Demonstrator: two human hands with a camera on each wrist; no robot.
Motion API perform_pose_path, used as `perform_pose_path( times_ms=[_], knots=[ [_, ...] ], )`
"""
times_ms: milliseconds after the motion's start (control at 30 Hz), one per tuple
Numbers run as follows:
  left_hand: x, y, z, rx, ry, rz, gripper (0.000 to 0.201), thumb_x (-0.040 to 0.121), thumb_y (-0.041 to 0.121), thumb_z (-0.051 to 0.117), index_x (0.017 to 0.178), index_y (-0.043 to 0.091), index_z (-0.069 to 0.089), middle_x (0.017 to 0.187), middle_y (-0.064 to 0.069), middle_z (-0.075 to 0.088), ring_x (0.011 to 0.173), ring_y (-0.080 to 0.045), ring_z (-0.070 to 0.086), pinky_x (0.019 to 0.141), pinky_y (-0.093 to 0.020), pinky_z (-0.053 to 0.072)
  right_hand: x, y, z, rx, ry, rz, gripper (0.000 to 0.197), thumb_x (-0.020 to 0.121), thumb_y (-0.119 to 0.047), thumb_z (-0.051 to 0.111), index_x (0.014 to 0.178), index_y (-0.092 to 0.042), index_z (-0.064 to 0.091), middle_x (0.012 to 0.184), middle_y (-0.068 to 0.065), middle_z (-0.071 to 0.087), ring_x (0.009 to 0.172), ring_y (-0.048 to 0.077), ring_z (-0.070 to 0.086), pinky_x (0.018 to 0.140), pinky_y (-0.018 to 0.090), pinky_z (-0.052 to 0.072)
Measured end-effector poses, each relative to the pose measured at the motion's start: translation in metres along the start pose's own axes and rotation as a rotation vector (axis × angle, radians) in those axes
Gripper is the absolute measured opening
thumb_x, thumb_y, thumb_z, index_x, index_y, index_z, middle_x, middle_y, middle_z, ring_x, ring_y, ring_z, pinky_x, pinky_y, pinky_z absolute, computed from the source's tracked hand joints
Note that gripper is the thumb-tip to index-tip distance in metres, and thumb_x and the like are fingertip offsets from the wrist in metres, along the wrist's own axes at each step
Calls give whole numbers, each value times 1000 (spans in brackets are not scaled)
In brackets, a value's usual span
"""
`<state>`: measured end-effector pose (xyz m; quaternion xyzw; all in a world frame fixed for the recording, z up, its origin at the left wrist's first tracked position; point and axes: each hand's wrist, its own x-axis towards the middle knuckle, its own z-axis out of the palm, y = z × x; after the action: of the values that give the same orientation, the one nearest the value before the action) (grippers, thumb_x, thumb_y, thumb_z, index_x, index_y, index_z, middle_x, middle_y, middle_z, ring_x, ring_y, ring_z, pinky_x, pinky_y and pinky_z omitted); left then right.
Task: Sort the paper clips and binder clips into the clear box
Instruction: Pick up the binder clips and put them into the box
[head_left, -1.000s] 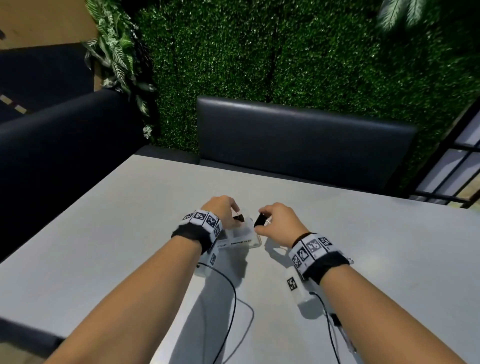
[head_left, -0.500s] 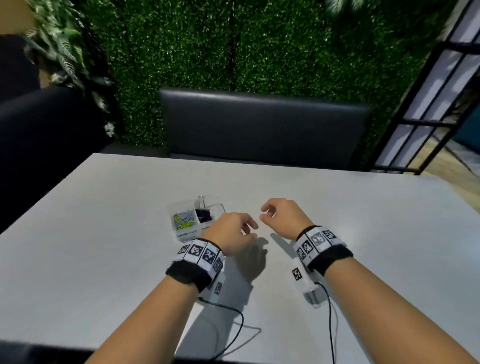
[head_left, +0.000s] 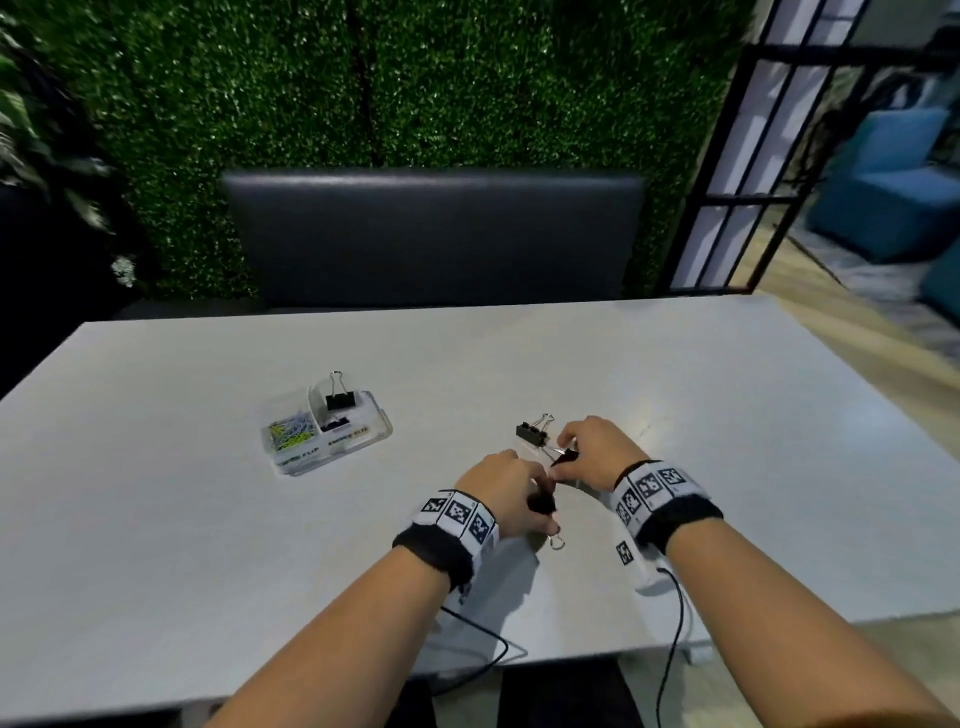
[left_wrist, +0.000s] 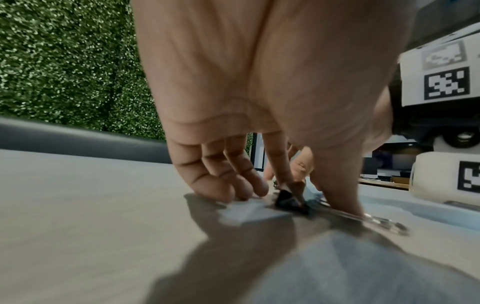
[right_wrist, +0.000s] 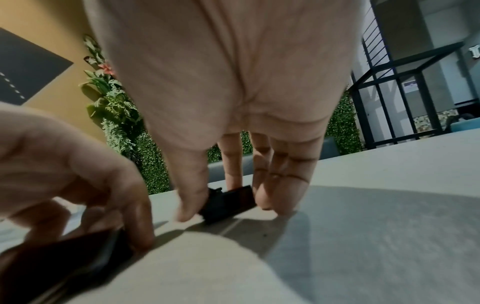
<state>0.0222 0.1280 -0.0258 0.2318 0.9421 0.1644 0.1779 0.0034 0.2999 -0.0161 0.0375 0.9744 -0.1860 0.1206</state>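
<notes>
The left hand (head_left: 506, 488) hides most of its binder clip (head_left: 543, 503); the clear box's (head_left: 332, 436) labels blur.

Bare forearms, blk wristbands (head_left: 435, 558) w/ b&w marker tags; blk cables (head_left: 670, 649)

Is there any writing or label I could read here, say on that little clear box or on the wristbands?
Clear box, front labels: printed words are there, too blurred to read with certainty.
Wristbands: black-and-white square code patterns only, no words.
White wrist device: a code square, no text.
Sign on the far wall in the right wrist view: cut off at the picture's edge, unreadable.
Nothing else carries writing.
</notes>
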Motion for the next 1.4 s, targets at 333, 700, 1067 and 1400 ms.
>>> perform_pose_path(
  times_ms=[333, 700, 1067, 1400],
  knots=[
    [-4, -18, -1, -136, 21, -62, 33, 81, 19, 78, 111, 17, 63, 114, -7, 67, 104, -27, 65, 84, -34, 54, 2, 3, -6, 243, 213, 106, 32, 74, -12, 76, 104, -12, 66, 111, 8, 51, 90, 24, 59, 66, 21, 47],
    [-11, -21, 6, -54, 17, -41, 24, 91, 11, 63, 114, 5, 65, 118, -17, 52, 99, -39, 62, 82, -38, 49, 50, -51, 4, 138, -5, 237, 113, 68, -73, 71, 149, -8, 26, 138, 16, 56, 116, 36, 61, 77, 36, 49],
    [-30, -60, -35, -358, 188, -42, 15, 83, 20, 77, 96, 23, 69, 100, -3, 72, 93, -21, 68, 84, -33, 56, 42, -64, 16, 27, 17, 131, 18, 82, -27, 63, 96, -15, 61, 92, 6, 69, 75, 22, 65, 66, 31, 55],
    [-37, -193, -141, -375, 727, -383, 13, 82, 25, 80, 90, 21, 71, 87, 4, 72, 81, -13, 68, 73, -25, 55, 54, -163, 1, 361, -2, -279, 18, 85, -34, 69, 98, -25, 59, 73, 2, 70, 57, 13, 61, 55, 27, 44]
  ],
)
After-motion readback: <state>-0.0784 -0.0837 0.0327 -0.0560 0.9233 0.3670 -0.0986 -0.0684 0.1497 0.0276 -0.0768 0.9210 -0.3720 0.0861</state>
